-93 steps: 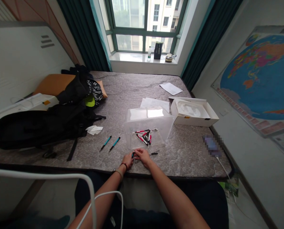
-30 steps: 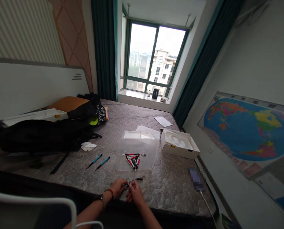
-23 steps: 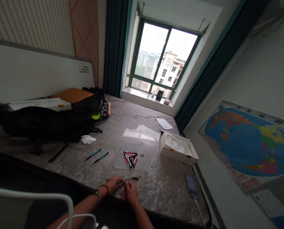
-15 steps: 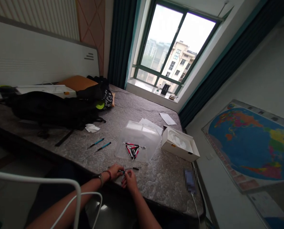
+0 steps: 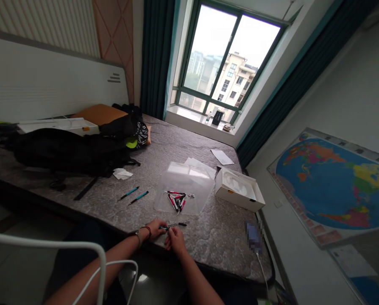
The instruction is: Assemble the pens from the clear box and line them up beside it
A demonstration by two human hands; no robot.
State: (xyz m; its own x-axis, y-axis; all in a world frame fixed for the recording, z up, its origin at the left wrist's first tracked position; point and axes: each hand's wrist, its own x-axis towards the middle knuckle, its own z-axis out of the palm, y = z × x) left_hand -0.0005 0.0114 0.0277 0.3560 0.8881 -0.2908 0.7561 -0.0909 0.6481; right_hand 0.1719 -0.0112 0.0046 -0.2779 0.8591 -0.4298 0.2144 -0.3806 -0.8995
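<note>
At the near edge of the mattress, my left hand [image 5: 156, 228] and my right hand [image 5: 176, 239] are close together with fingers closed. Between their fingertips shows a small blue and black pen piece [image 5: 164, 228], partly covered; it looks like part of a pen. My left hand grips one end and the right fingertips pinch the other. Just beyond my right hand lies a short black pen part [image 5: 182, 224]. Two blue pens, one [image 5: 128, 193] and a second [image 5: 138, 198], lie to the left. Several red, black and white pens [image 5: 176, 200] form a triangle on a clear plastic folder [image 5: 194, 180].
An opened white box [image 5: 239, 189] stands to the right, with a phone [image 5: 254, 237] on a white cable nearer me. Crumpled tissue [image 5: 122, 173] and a black bag [image 5: 62, 148] lie left. A white tube [image 5: 43, 242] crosses the lower left. Paper [image 5: 221, 156] lies farther back.
The whole view has shifted slightly. My hands stay together at the mattress edge, and the blue piece between them shows a little more.
</note>
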